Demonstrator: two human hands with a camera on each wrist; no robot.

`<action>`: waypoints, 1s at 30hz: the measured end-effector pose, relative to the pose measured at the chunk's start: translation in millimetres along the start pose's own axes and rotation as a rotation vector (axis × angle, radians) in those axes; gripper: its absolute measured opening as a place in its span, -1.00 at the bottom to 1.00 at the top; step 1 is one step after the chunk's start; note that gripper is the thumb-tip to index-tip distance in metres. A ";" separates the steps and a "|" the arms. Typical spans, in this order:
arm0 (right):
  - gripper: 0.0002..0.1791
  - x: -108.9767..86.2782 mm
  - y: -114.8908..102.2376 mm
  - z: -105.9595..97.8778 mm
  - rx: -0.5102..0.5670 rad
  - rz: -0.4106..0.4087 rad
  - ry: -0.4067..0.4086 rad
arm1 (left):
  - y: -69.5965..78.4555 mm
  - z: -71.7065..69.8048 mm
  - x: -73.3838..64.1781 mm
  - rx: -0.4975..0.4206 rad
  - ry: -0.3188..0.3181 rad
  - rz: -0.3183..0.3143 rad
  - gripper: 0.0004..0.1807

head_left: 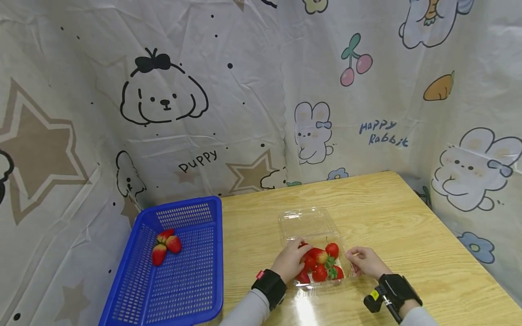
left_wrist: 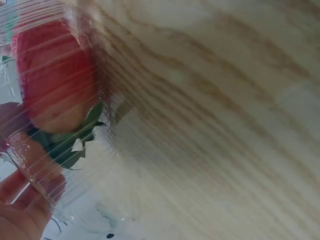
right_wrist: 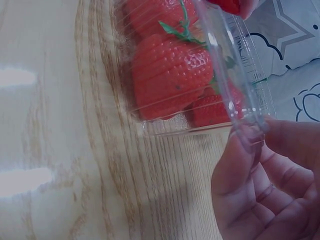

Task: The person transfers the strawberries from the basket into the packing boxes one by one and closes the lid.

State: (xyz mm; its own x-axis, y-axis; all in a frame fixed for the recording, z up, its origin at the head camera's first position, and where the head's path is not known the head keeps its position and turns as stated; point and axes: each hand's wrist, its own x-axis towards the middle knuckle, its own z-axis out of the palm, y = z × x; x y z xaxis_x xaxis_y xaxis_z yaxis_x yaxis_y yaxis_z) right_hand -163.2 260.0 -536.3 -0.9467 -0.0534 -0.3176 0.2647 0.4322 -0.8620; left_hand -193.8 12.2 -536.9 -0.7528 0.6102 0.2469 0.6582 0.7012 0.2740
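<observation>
On the desk (head_left: 253, 244), the blue plastic basket (head_left: 189, 274) lies at nine o'clock of the clear clamshell box (right_wrist: 224, 67), a raised rim between. The box, its lid (head_left: 306, 222) open at twelve o'clock, is best held steady by the right hand (head_left: 367, 261) pinching its three-o'clock edge while the left hand (head_left: 290, 260) reaches in from nine; whether it grips a berry, I cannot tell. Crowded strawberries (head_left: 321, 257) call for a light touch; three more lie toward the basket's eleven o'clock.
</observation>
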 end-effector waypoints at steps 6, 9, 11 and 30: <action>-0.70 0.0 0.3 -0.4 0.001 -0.002 -0.001 | 2.3 0.5 3.1 0.096 -0.038 0.021 -0.52; -0.70 -0.7 0.2 -0.6 0.005 -0.006 -0.005 | 3.0 2.5 3.0 0.135 -0.055 0.030 -0.55; -0.69 -0.9 0.6 -0.9 0.005 -0.015 -0.015 | 3.8 3.4 2.4 0.162 -0.053 0.040 -0.57; -0.70 -0.9 -0.1 0.0 0.002 -0.011 -0.002 | 7.4 4.1 0.1 0.253 -0.115 0.020 -0.60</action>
State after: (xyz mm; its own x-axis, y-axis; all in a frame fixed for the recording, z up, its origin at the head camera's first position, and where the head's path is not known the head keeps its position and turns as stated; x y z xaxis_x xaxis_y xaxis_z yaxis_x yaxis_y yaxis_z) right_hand -162.3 260.0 -535.9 -0.9492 -0.0601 -0.3089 0.2548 0.4293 -0.8664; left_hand -189.1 18.9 -538.6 -0.7448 0.6527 0.1390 0.6616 0.7494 0.0260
